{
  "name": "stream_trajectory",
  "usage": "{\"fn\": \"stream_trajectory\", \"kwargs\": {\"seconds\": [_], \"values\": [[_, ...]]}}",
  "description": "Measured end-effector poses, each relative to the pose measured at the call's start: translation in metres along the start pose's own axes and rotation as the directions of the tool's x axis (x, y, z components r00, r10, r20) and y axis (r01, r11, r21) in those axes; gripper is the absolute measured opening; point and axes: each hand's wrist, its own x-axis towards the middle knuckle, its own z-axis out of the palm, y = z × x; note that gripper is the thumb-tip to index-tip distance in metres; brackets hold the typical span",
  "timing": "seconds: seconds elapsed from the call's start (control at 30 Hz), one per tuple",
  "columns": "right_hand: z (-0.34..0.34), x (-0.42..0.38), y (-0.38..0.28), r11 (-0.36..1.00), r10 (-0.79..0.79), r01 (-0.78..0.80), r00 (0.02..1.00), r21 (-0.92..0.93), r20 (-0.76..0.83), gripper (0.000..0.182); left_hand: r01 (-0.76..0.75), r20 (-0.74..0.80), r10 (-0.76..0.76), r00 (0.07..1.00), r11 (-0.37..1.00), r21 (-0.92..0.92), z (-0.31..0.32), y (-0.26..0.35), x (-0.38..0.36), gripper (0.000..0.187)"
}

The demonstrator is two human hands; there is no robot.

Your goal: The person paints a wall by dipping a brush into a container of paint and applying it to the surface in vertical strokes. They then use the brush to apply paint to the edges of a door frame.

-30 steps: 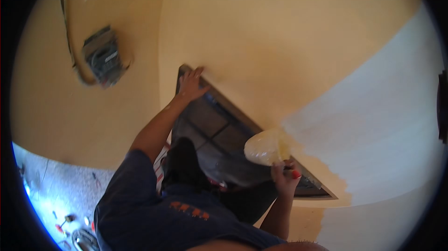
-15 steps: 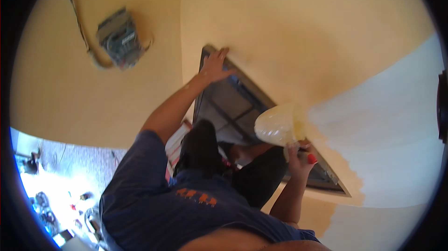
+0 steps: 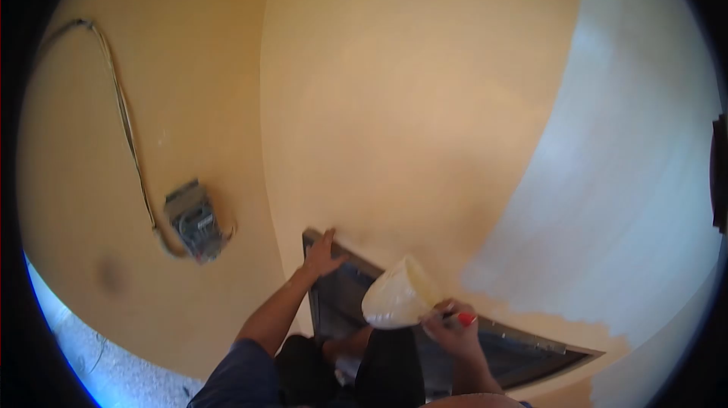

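My left hand point(image 3: 323, 256) rests on the upper left corner of a dark metal frame point(image 3: 364, 265) set in the wall, its fingers stretched over the edge and the thumb apart. My right hand point(image 3: 455, 332) is closed on the rim of a whitish translucent plastic paint bucket point(image 3: 394, 298), which is tilted and smeared with pale paint. A handle with a red end point(image 3: 466, 319) also sticks out of that hand, and the rest of this tool is hidden. My legs point(image 3: 390, 370) are bent in front of the frame.
On the left wall point(image 3: 189, 89) hangs an open electrical box point(image 3: 196, 222) with a cable point(image 3: 125, 120) running up from it. The wall ahead point(image 3: 409, 120) is yellowish, with a ragged border to a whitish part point(image 3: 607, 165) at right. Rough ground point(image 3: 106, 362) shows low at left.
My view has tilted upward, so both hands, the frame and the electrical box appear lower. My left hand stays on the frame corner, and my right hand still holds the bucket.
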Motion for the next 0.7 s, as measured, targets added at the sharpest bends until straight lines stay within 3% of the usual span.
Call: {"fn": "stream_trajectory", "kwargs": {"seconds": [0.1, 0.17, 0.23, 0.3, 0.4, 0.47, 0.53, 0.6, 0.63, 0.7], "values": [[-0.006, -0.003, 0.010, 0.999, 0.036, -0.036, 0.999, -0.008, 0.005, 0.019, -0.025, -0.023, 0.024, 0.999, 0.999, -0.043, -0.001, -0.001, 0.002, 0.088], [-0.012, -0.007, 0.019, 0.979, 0.181, -0.178, 0.983, -0.094, 0.015, 0.015, 0.009, 0.052, -0.007, 0.999, 0.999, -0.036, -0.011, 0.003, 0.000, 0.089], [0.001, -0.010, -0.004, 0.987, 0.159, -0.159, 0.987, -0.029, -0.010, 0.016, 0.012, 0.127, -0.029, 0.991, 0.991, 0.135, -0.026, 0.015, -0.001, 0.091], [-0.004, -0.010, 0.004, 0.995, 0.075, -0.074, 0.997, -0.071, 0.014, 0.014, 0.016, 0.201, -0.051, 0.978, 0.985, 0.174, -0.030, 0.016, 0.004, 0.092], [-0.005, -0.016, 0.018, 0.995, 0.007, -0.002, 0.998, -0.095, 0.058, 0.012, -0.067, 0.176, 0.023, 0.984, 0.966, 0.249, -0.027, 0.016, 0.003, 0.093], [-0.006, -0.018, 0.016, 0.997, -0.002, 0.006, 0.998, -0.075, 0.064, 0.013, -0.005, 0.116, -0.026, 0.993, 0.964, 0.265, -0.038, 0.034, -0.008, 0.091], [-0.011, -0.018, 0.007, 0.994, 0.110, -0.111, 0.987, -0.001, 0.119, 0.013, 0.048, 0.083, -0.073, 0.994, 0.962, 0.270, -0.028, 0.049, -0.013, 0.088], [-0.016, -0.017, 0.000, 0.994, 0.110, -0.111, 0.987, 0.002, 0.117, 0.012, 0.106, -0.315, -0.124, 0.941, 0.992, -0.075, -0.008, 0.055, -0.026, 0.075], [-0.014, -0.017, 0.004, 0.998, 0.057, -0.059, 0.995, 0.028, 0.085, 0.012, 0.108, -0.303, -0.125, 0.945, 0.991, -0.073, 0.002, 0.059, -0.034, 0.075], [-0.009, -0.017, 0.017, 0.993, -0.064, 0.064, 0.998, 0.099, -0.004, 0.012, 0.049, -0.326, -0.299, 0.897, 0.798, -0.600, 0.010, 0.084, -0.066, 0.059]]}}
